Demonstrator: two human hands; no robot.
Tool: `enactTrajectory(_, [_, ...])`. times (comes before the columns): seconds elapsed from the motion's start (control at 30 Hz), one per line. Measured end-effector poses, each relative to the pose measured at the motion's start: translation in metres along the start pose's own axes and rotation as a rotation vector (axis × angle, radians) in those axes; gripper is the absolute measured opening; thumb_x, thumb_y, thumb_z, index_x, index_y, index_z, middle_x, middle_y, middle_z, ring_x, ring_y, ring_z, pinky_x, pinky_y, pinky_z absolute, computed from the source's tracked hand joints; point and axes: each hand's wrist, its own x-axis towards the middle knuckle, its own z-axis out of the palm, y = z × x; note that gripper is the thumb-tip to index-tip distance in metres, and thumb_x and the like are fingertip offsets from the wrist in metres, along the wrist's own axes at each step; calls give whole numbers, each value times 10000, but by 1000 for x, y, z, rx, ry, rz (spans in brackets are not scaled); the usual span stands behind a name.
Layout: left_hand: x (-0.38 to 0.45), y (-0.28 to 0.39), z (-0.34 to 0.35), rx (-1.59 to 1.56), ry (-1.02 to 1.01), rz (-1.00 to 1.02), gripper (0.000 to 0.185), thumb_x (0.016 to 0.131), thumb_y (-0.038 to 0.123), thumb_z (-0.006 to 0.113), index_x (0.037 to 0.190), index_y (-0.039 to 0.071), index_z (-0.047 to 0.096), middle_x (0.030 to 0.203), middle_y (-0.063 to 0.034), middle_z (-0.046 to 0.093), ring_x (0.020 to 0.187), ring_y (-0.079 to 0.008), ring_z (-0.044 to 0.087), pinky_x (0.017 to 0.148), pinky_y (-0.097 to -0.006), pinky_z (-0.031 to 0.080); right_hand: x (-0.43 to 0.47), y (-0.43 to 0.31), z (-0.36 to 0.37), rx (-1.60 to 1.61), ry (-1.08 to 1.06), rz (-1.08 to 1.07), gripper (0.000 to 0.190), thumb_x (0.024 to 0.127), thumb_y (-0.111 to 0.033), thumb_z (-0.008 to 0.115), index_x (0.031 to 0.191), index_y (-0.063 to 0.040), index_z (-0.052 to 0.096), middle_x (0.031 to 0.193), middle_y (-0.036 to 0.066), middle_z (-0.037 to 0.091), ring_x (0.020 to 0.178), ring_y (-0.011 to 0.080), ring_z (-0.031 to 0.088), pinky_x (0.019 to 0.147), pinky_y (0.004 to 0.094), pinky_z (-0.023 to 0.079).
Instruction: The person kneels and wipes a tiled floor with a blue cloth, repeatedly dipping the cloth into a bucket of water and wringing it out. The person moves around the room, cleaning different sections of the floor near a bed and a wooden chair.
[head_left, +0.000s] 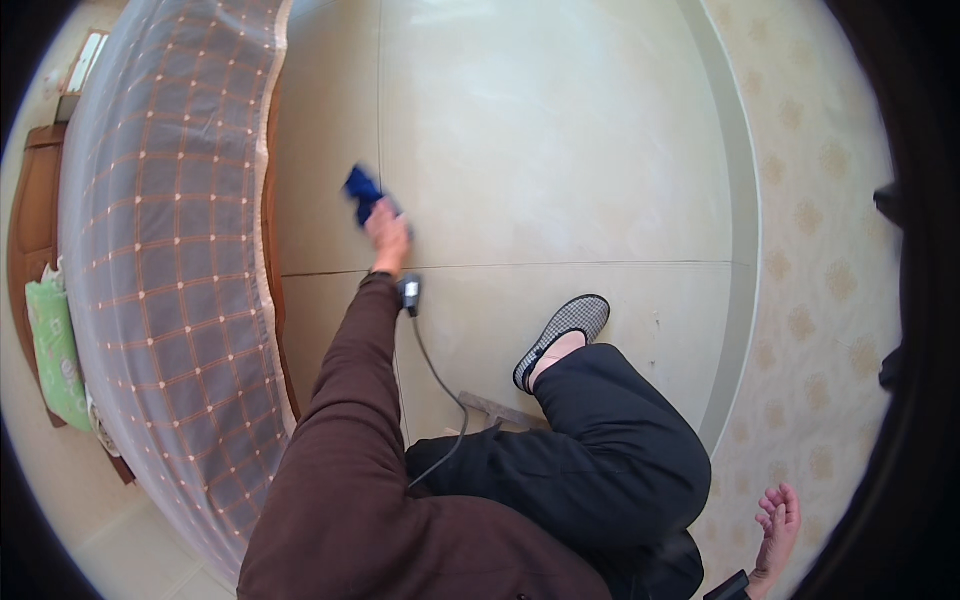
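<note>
My left hand (388, 236) reaches forward, its fingers closed over a dark blue cloth (363, 191) at the pale tiled floor (525, 150). Motion blurs both hand and cloth; whether the cloth touches the floor cannot be told. Beside the left wrist is a small grey device (409, 294) with a thin cable (441, 379) running back towards my body. Off to the lower right, my right hand (780, 517) is raised with loosely curled fingers and holds nothing. A dark band is around its wrist.
A bed with a grey checked cover (195, 225) stands along the left, a green patterned item (60, 349) beyond it. A checked slipper (566, 337) is on one foot. Near my legs lies a bar-like object (502, 411). A patterned wall (810, 262) with a baseboard (735, 225) runs along the right.
</note>
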Motion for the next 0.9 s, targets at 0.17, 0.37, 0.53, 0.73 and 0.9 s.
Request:
enactTrajectory(0.17, [-53, 250, 98, -277, -81, 832, 491, 772, 14, 506, 1263, 7, 489, 1218, -209, 536, 1107, -372, 492, 935, -485, 390, -19, 17, 9, 62, 21, 40, 492, 930, -342, 603, 1313, -53, 490, 1121, 59, 605, 944, 128, 597, 736, 231, 484])
enactTrajectory(0.37, [-172, 402, 100, -56, -481, 1253, 427, 845, 100, 504, 1272, 118, 496, 1031, -93, 545, 972, -264, 528, 791, -410, 461, -32, 27, 10, 95, 17, 6, 424, 968, -255, 544, 1314, -19, 479, 1136, 101, 604, 948, 150, 601, 747, 247, 494])
enactTrajectory(0.53, [-144, 381, 50, -522, -448, 762, 290, 648, 10, 595, 921, 69, 674, 884, -140, 556, 865, -355, 551, 740, -426, 479, -42, 47, 7, 148, 72, 31, 475, 947, -322, 582, 1315, -39, 482, 1130, 78, 604, 967, 136, 599, 754, 228, 495])
enactTrajectory(0.73, [-64, 194, -59, -439, -78, 627, 375, 664, 79, 620, 1033, 13, 601, 1205, -178, 546, 1182, -329, 491, 971, -416, 427, -36, 57, 15, 193, 58, 12, 439, 967, -286, 551, 1318, -33, 475, 1134, 81, 599, 966, 138, 597, 756, 229, 494])
enactTrajectory(0.9, [-71, 29, -114, -117, 67, 151, 427, 783, 127, 546, 1173, -38, 485, 1212, -239, 503, 1156, -403, 469, 1012, -420, 365, -24, 60, 20, 240, 34, -35, 433, 967, -274, 550, 1303, -9, 488, 1128, 98, 604, 966, 153, 600, 771, 249, 487])
